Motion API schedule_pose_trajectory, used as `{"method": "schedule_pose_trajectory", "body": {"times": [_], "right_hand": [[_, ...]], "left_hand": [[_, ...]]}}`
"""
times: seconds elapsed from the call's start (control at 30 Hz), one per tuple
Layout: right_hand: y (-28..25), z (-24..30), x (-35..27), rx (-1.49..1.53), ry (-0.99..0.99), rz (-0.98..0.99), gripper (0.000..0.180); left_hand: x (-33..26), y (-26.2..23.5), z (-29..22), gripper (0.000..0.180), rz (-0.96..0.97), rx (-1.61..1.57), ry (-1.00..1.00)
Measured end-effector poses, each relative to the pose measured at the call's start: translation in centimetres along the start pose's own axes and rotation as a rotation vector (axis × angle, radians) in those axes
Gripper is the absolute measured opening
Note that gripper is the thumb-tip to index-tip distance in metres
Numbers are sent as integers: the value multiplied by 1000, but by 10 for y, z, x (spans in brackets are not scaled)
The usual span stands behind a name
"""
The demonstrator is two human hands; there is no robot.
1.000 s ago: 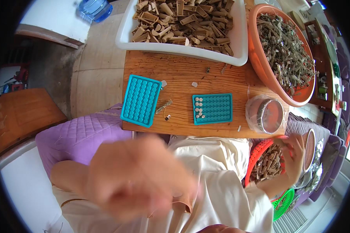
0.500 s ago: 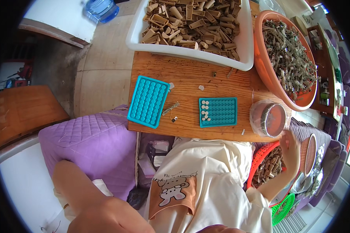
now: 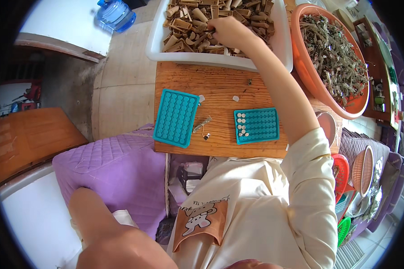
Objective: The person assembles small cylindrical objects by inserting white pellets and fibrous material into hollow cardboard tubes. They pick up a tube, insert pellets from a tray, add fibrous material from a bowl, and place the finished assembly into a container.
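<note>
My right hand (image 3: 231, 33) reaches over the table into a white plastic tub (image 3: 220, 59) heaped with brown trough-shaped pieces (image 3: 197, 15). Its fingers are closed among the pieces; whatever they grip, if anything, is hidden. Bent close to the camera at the lower left, my left hand (image 3: 125, 251) has its fingers out of sight, with the elbow over a purple quilted cushion. On the wooden table (image 3: 220, 80) lie a teal tray of round wells (image 3: 176, 119) and a smaller teal tray (image 3: 262, 123). Several white discs (image 3: 241, 121) sit at the smaller tray's left side.
An orange basin (image 3: 300, 67) of dried grey-brown material stands right of the tub. Between the trays lie a small glass tube (image 3: 202, 124) and a metallic bit (image 3: 206, 136). A round container (image 3: 327, 127) is partly behind my right arm. A red basket (image 3: 341, 175) stands below.
My right hand has swung from beside the round container at the table's right edge up into the tub of brown pieces. The left arm stays nearly as it was.
</note>
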State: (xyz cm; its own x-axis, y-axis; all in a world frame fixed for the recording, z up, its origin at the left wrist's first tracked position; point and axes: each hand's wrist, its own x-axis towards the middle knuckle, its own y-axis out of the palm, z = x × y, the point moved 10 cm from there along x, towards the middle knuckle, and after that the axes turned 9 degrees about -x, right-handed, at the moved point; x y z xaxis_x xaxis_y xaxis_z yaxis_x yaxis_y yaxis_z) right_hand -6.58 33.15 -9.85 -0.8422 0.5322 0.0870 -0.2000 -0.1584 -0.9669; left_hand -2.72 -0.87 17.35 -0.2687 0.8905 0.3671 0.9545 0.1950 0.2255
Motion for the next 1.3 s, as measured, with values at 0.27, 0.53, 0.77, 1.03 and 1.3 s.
{"method": "schedule_pose_trajectory", "body": {"times": [0.27,0.53,0.77,1.03,1.3], "right_hand": [[20,9,5,-65,-33,61,26],[-110,-1,-71,393,288,-373,27],[-133,4,-210,761,318,-936,23],[-119,137,-237,495,-216,-844,25],[-75,74,-199,183,-117,-632,30]], "left_hand": [[33,11,12,20,215,-161,49],[34,11,10,22,220,-111,145],[45,14,60,26,216,-95,69],[7,5,212,33,56,-224,-760],[24,-26,217,34,-58,-204,-720]]}}
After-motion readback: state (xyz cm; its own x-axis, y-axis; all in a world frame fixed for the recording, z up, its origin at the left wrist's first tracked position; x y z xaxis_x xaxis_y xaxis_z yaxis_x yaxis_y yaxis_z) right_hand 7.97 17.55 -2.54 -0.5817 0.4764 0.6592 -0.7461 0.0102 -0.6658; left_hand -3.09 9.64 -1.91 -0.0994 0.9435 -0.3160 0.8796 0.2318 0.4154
